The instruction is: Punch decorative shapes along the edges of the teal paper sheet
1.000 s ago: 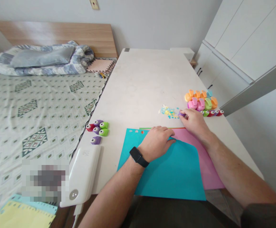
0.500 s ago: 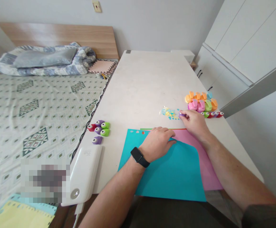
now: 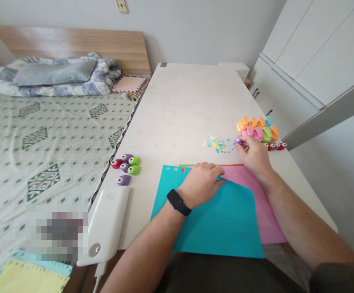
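Note:
My right hand (image 3: 254, 158) pinches a small purple craft punch (image 3: 237, 142) by its side, just right of a scatter of blue and yellow paper cutouts (image 3: 217, 145). Bent over the far edge of a blue sheet of paper (image 3: 219, 232), my left hand (image 3: 201, 182) grips that edge between fingers and thumb. The sheet's top left corner has a few punched holes. Beneath it lies a pink sheet (image 3: 270, 221), with thin green and red paper edges showing behind. The left fingertips are partly hidden.
Rows of larger orange, pink and green punches (image 3: 257, 134) stand at the right, with small punches (image 3: 276, 146) in front. More small punches (image 3: 124, 166) sit at the left, near a white power bank (image 3: 108, 224) with a cable. Punched sheets (image 3: 27, 274) lie lower left, beside the bed.
My right hand has moved slightly right and away from me with the purple punch, from the cutouts toward the punch rows. My left hand stays on the blue sheet.

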### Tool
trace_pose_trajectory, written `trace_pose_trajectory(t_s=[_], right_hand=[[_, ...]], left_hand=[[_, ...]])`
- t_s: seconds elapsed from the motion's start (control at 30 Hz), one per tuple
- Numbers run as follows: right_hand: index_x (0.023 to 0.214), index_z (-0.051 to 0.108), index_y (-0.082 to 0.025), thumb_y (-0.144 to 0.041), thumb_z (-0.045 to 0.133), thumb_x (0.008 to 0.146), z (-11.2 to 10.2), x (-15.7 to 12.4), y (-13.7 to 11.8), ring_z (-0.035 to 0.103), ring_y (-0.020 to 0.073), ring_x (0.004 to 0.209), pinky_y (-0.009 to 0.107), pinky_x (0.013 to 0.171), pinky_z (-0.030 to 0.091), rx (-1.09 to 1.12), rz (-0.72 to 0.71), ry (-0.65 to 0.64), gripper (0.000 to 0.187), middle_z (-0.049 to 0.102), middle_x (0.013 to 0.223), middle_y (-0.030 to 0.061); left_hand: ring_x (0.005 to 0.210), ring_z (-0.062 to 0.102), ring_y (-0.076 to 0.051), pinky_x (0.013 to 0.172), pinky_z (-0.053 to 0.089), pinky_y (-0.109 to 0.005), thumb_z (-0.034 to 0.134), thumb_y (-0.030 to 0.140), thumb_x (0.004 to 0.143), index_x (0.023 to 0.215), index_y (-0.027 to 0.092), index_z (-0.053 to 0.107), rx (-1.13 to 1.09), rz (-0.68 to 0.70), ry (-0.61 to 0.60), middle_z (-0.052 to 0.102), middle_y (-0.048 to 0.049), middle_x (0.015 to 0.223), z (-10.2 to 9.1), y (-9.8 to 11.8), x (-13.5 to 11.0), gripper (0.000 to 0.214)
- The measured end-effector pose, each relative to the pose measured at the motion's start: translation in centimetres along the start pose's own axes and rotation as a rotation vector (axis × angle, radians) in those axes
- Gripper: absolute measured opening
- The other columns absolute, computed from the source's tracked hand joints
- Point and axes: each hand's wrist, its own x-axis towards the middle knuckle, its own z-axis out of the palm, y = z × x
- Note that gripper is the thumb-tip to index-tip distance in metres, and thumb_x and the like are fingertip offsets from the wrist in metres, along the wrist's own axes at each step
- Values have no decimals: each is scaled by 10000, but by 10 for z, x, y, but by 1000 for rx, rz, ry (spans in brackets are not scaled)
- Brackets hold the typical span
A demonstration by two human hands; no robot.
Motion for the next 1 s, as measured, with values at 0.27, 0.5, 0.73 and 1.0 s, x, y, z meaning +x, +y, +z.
trace_pose_trajectory(t_s=[0.27,0.5,0.73,1.0], right_hand=[[1081,757,-190,-226,652,872,-2,0,5,692,279,812,411,777,539,-110,-49,-84,237,765,954,117],[1157,732,-212,-243,618,920,5,-2,-3,702,259,826,392,789,551,-13,-50,-90,265,777,1016,105],[1115,732,-188,-218,641,873,0,-2,5,683,268,820,392,771,532,-72,-47,-58,260,753,960,111],[1144,721,-196,-193,598,916,10,1,-7,684,253,825,369,769,528,-37,-80,-84,259,753,968,99]], left_hand=[[1033,677,-247,951,521,-389,623,352,996,1129,196,695,1,6,1,740,-77,1098,1,0,0,218],[1026,677,-244,948,523,-390,627,354,995,1130,196,698,5,1,0,740,-73,1098,1,0,1,220],[1028,680,-239,953,526,-385,633,352,993,1129,195,701,-2,2,-2,743,-74,1098,1,0,0,218],[1033,680,-244,957,526,-389,640,345,988,1128,192,705,5,-4,-6,743,-75,1089,2,1,1,217]])
